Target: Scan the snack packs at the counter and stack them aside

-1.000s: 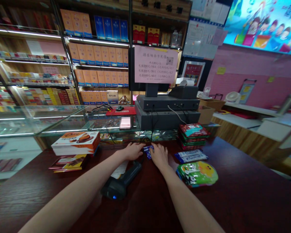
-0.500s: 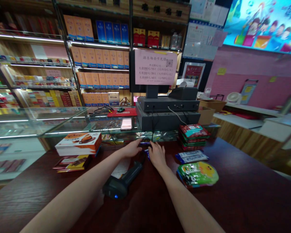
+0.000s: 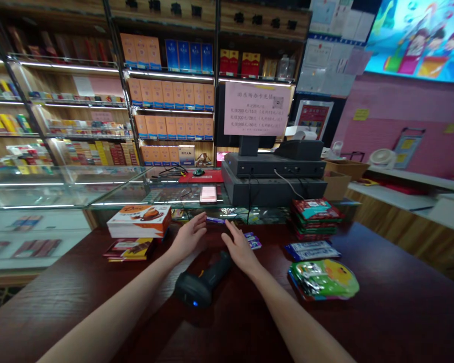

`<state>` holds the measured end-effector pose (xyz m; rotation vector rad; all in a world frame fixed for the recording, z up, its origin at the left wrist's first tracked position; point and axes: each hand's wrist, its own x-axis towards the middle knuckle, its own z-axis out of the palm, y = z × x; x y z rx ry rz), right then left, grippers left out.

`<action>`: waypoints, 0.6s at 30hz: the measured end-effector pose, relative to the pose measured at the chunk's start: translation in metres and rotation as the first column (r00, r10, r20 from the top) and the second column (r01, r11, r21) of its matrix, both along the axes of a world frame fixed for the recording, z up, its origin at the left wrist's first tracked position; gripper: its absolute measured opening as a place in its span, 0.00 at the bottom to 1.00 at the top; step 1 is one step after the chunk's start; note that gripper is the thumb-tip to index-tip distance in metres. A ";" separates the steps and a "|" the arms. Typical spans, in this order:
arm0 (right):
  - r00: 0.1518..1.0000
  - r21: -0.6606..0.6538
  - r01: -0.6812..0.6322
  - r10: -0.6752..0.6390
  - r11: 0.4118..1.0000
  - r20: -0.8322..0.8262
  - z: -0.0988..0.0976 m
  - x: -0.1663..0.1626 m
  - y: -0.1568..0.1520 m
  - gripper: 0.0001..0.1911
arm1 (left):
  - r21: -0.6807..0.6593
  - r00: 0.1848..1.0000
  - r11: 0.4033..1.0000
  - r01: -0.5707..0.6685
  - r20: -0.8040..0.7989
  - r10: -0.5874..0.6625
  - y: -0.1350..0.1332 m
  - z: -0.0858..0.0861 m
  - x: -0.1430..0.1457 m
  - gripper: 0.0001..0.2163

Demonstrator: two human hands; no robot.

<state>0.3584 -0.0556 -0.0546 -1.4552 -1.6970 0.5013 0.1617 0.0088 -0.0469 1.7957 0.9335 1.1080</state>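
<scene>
A thin purple packet point(image 3: 215, 220) lies near the far edge of the dark counter, between the fingertips of both hands. My left hand point(image 3: 191, 236) is at its left end, fingers stretched out and thumb apart. At its right end, the index fingertip of my right hand point(image 3: 240, 248) seems to touch it; that hand's fingers are also extended. Another purple packet point(image 3: 253, 241) lies just beyond my right hand, partly hidden by it. Below and between the hands, a black barcode scanner point(image 3: 202, 285) with a blue light rests on the counter point(image 3: 227, 333).
On the left, a white-and-orange box point(image 3: 139, 222) sits by flat chocolate packs point(image 3: 128, 249). To the right are stacked red packets point(image 3: 316, 219), blue-and-white packets point(image 3: 312, 250) and a green snack bag point(image 3: 323, 280). A cash register point(image 3: 274, 169) stands behind, on a glass case.
Both hands have shifted left along the counter, and the thin packet has moved left between them. More of the other purple packet shows. The view has turned slightly left.
</scene>
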 end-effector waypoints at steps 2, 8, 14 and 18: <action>0.994 0.008 -0.087 0.087 0.996 -0.068 0.000 -0.006 -0.003 0.31 | 0.028 0.998 0.998 -0.050 0.026 0.049 -0.009 0.001 -0.011 0.27; 0.963 0.032 -0.241 0.243 0.970 -0.114 0.001 -0.022 -0.014 0.33 | 0.009 0.969 0.976 -0.220 0.118 0.217 -0.035 0.002 -0.033 0.24; 0.939 0.031 -0.339 0.340 0.940 -0.056 -0.001 -0.026 -0.018 0.32 | -0.041 0.943 0.953 -0.301 0.134 0.304 -0.046 -0.007 -0.045 0.26; 0.928 0.035 -0.368 0.369 0.929 -0.046 -0.004 -0.026 -0.018 0.32 | 0.026 0.915 0.925 -0.379 0.160 0.371 -0.047 -0.014 -0.048 0.20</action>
